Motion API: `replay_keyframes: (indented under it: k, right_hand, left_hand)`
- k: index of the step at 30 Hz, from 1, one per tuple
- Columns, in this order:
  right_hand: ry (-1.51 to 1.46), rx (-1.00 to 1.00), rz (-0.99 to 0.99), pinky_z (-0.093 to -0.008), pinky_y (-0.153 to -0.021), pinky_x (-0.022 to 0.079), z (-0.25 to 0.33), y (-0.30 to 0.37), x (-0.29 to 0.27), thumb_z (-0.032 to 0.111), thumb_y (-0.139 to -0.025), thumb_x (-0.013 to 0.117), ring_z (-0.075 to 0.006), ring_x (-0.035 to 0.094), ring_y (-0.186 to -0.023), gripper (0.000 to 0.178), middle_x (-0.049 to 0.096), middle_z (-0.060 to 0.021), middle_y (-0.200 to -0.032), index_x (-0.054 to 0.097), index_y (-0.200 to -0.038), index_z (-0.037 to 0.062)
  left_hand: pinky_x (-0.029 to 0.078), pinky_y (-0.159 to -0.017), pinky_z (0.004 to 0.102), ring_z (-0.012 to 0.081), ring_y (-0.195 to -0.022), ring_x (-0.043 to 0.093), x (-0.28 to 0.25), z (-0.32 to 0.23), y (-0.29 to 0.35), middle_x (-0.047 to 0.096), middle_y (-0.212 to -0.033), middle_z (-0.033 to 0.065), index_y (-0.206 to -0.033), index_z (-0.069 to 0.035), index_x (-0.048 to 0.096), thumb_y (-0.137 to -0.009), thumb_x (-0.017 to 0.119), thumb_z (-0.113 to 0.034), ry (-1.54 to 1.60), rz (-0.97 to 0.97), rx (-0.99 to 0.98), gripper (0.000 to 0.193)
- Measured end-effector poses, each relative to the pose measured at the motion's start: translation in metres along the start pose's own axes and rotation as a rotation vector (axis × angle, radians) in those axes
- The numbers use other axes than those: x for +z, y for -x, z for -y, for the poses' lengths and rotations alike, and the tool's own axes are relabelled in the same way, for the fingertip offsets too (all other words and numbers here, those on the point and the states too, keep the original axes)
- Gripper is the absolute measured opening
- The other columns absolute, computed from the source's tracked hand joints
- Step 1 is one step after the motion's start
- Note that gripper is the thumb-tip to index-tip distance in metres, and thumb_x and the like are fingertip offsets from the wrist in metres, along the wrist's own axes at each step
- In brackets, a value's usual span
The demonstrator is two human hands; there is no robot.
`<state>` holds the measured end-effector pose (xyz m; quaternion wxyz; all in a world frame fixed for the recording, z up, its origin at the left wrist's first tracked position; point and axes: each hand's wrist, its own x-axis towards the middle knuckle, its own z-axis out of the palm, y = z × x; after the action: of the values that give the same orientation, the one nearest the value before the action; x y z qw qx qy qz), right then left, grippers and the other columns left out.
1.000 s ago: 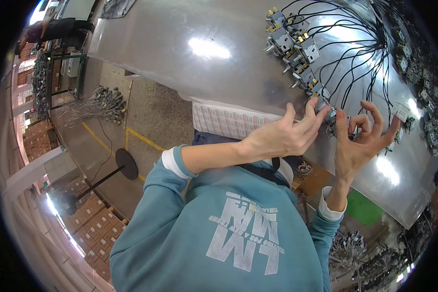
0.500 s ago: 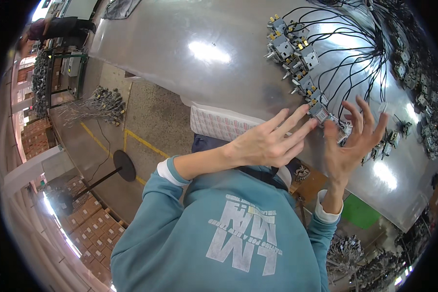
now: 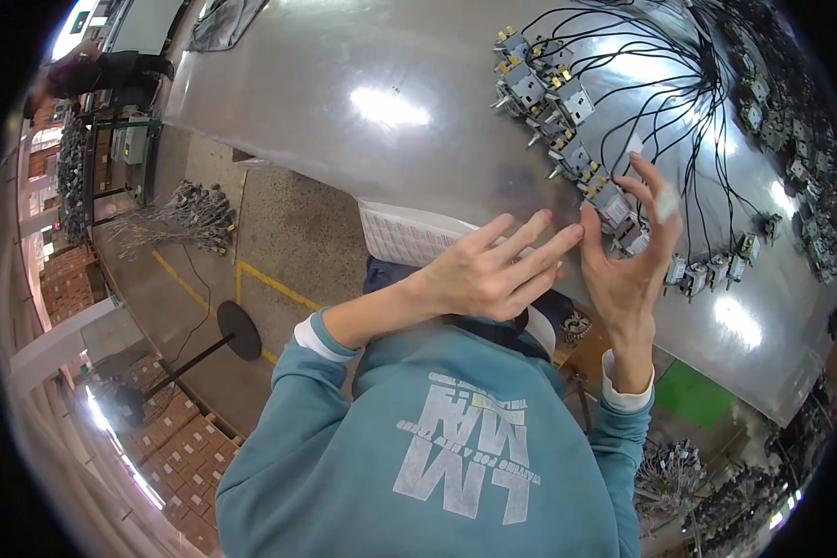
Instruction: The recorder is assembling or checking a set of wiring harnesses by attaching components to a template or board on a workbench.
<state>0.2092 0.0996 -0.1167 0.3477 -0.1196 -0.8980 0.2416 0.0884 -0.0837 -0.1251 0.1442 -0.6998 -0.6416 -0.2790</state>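
Observation:
My left hand [image 3: 488,272] hovers at the near table edge with its fingers stretched and apart, holding nothing I can see. Close beside it is my right hand [image 3: 623,279], fingers spread and curved, with the thumb near the left fingertips. A small white sticker-like piece [image 3: 635,144] clings to one right fingertip, and a second, blurred whitish piece [image 3: 666,202] shows on another finger. Just beyond the hands runs a row of small metal control units [image 3: 567,107] with yellow terminals and thin black leads [image 3: 646,65]. Part of this row is hidden behind the right hand.
A white sheet with rows of print [image 3: 409,234] lies at the table edge, left of my left hand. More metal units [image 3: 716,272] stand on the metal table [image 3: 298,102] to the right. A round-based stand [image 3: 239,330] and cable bundles [image 3: 191,219] occupy the floor; a person [image 3: 112,70] is at far left.
My right hand has moved left, closer to my left hand, and its fingers have turned inward, uncovering units on the right. My left hand has shifted slightly left. The view has moved a little.

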Motion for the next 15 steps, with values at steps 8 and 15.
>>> replay_keyframes:
  k: [8,15]
  right_hand:
    - [-0.235,0.074,0.056,-0.051,-0.108,0.054,-0.036,0.002,-0.111,-0.011,-0.084,0.064,-0.0319,0.071,-0.114,0.117,0.051,-0.0259,-0.16,0.005,-0.176,0.0287]
    - [0.048,0.125,0.391,-0.0586,-0.119,0.046,-0.077,0.024,-0.168,-0.01,-0.085,0.065,-0.0341,0.069,-0.123,0.125,0.042,-0.0225,-0.17,-0.002,-0.177,0.039]
  left_hand:
    - [0.061,-0.1,0.0491,0.0407,-0.134,0.066,0.016,0.007,-0.017,0.07,-0.145,0.0203,-0.094,0.003,0.073,-0.096,0.076,-0.017,0.075,-0.036,-0.005,0.02]
    - [0.052,-0.116,0.0547,0.0463,-0.151,0.053,0.041,0.022,-0.029,0.065,-0.152,0.0217,-0.091,0.002,0.073,-0.091,0.074,-0.014,0.071,0.096,-0.04,0.015]
